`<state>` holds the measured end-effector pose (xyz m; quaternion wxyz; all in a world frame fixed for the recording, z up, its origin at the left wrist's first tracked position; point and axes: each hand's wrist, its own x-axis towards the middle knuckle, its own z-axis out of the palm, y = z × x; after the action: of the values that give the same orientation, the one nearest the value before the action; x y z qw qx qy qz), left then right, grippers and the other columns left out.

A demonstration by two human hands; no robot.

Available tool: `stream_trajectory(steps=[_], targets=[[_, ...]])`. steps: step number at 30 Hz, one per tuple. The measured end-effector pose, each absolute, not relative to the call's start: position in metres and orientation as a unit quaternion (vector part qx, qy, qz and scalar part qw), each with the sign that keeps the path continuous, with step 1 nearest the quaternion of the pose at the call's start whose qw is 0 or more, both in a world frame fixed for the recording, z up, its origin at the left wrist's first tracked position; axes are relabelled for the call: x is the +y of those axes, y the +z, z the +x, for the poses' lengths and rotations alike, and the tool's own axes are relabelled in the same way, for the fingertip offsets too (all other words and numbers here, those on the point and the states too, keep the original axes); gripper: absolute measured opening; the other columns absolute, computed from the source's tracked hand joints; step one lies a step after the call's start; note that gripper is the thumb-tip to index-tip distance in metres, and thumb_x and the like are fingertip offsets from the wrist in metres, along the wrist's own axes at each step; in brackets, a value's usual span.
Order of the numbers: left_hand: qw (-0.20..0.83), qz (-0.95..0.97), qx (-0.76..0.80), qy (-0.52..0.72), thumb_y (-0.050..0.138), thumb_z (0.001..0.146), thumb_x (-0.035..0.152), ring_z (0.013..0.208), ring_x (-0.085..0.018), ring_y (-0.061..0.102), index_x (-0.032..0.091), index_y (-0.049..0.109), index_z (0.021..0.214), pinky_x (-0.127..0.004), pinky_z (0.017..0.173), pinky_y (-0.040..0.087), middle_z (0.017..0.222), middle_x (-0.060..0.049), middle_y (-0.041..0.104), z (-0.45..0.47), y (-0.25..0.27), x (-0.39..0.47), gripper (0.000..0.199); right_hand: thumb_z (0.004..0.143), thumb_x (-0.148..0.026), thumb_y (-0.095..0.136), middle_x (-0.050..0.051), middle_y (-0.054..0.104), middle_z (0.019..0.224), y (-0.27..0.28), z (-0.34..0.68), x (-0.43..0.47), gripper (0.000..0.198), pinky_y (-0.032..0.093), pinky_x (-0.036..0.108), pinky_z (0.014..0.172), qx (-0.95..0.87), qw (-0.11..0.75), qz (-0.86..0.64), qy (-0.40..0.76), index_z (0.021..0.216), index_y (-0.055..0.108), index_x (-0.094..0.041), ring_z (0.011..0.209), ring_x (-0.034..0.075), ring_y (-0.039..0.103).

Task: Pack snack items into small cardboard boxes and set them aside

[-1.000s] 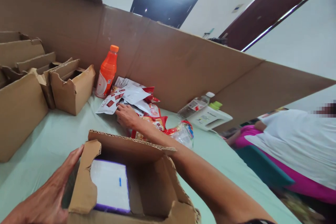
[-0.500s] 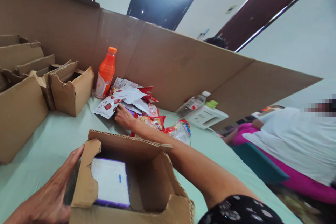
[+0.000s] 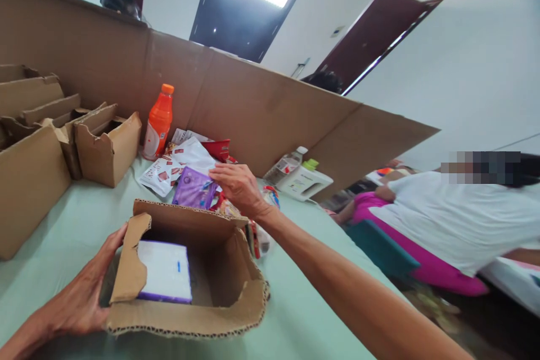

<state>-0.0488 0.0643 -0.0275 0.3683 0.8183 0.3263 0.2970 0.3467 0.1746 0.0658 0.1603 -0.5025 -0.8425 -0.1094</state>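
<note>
My left hand (image 3: 84, 298) grips the left side of an open cardboard box (image 3: 189, 318), thumb on its upper edge and fingers partly hidden behind the wall. Inside, against the left end, lies a white pack with purple edges (image 3: 164, 273). Beyond the box's far wall, my right hand (image 3: 240, 187) pinches a flat purple packet (image 3: 194, 188) by its right edge, held up over a heap of pouches. White pouches with reddish squares (image 3: 162, 173) and a red packet (image 3: 217, 149) make up part of that heap.
An orange bottle (image 3: 158, 124) stands behind the heap. Several cardboard boxes (image 3: 107, 149) are at the left. A clear bottle (image 3: 287, 166) and white jug (image 3: 304, 181) lean by the cardboard partition (image 3: 253, 98). At the right sits a person in a white shirt (image 3: 447, 208).
My right hand has come out of the heap, moving right and slightly up with the purple packet now in its fingers. My left hand still holds the box.
</note>
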Motion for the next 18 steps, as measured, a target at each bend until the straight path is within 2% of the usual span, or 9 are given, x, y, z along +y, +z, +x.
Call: stream_trajectory(steps=[4,7,11,12,14,16,18], targets=[[0.372,0.820,0.306,0.309,0.055,0.079,0.089,0.155,-0.055,0.022,0.038,-0.001,0.167,-0.076,0.120,0.026,0.176,-0.011,0.012,-0.051,-0.032,0.068,0.116,0.092,-0.012,0.058,0.013,0.075,0.129,0.068,0.347,0.163,0.027,0.045,0.045,0.113,-0.838,0.158,-0.521,-0.029,0.105,0.080,-0.021,0.131,0.027,0.063],[0.370,0.831,0.285,0.302,0.059,0.079,0.086,0.155,-0.055,0.022,0.043,-0.004,0.166,-0.078,0.120,0.025,0.177,-0.009,0.011,-0.050,-0.030,0.071,0.116,0.087,-0.018,0.065,0.012,0.072,0.134,0.070,0.338,0.155,0.019,0.053,0.043,0.104,-0.845,0.125,-0.517,0.051,0.100,0.079,-0.021,0.126,0.028,0.066],[0.361,0.832,0.286,0.308,0.066,0.080,0.077,0.155,-0.055,0.022,0.039,-0.006,0.166,-0.075,0.122,0.023,0.176,-0.011,0.013,-0.050,-0.026,0.070,0.119,0.090,-0.029,0.065,0.008,0.078,0.109,0.074,0.323,0.153,0.018,0.058,0.037,0.083,-0.832,0.085,-0.534,0.123,0.100,0.076,-0.020,0.102,0.028,0.073],[0.362,0.832,0.290,0.306,0.066,0.081,0.076,0.155,-0.054,0.022,0.037,-0.006,0.166,-0.075,0.123,0.023,0.175,-0.012,0.013,-0.049,-0.026,0.070,0.118,0.089,-0.030,0.067,0.008,0.078,0.105,0.073,0.318,0.154,0.023,0.058,0.037,0.081,-0.826,0.081,-0.542,0.131,0.107,0.074,-0.020,0.096,0.027,0.074],[0.360,0.834,0.291,0.301,0.065,0.083,0.074,0.155,-0.054,0.021,0.035,-0.007,0.166,-0.075,0.123,0.021,0.175,-0.014,0.011,-0.049,-0.025,0.069,0.116,0.084,-0.030,0.072,0.009,0.078,0.109,0.070,0.309,0.157,0.043,0.057,0.038,0.082,-0.813,0.088,-0.559,0.137,0.126,0.067,-0.021,0.094,0.028,0.073],[0.360,0.836,0.287,0.299,0.063,0.085,0.075,0.156,-0.052,0.020,0.034,-0.008,0.166,-0.074,0.124,0.020,0.175,-0.015,0.009,-0.049,-0.023,0.069,0.115,0.081,-0.030,0.076,0.012,0.075,0.121,0.069,0.304,0.157,0.059,0.056,0.042,0.089,-0.800,0.110,-0.574,0.137,0.137,0.059,-0.022,0.102,0.030,0.072],[0.367,0.835,0.277,0.303,0.061,0.085,0.078,0.157,-0.051,0.019,0.034,-0.007,0.167,-0.072,0.125,0.020,0.176,-0.014,0.009,-0.047,-0.020,0.069,0.115,0.081,-0.033,0.075,0.014,0.070,0.129,0.078,0.307,0.153,0.065,0.054,0.046,0.096,-0.782,0.144,-0.593,0.126,0.141,0.053,-0.021,0.110,0.032,0.069]])
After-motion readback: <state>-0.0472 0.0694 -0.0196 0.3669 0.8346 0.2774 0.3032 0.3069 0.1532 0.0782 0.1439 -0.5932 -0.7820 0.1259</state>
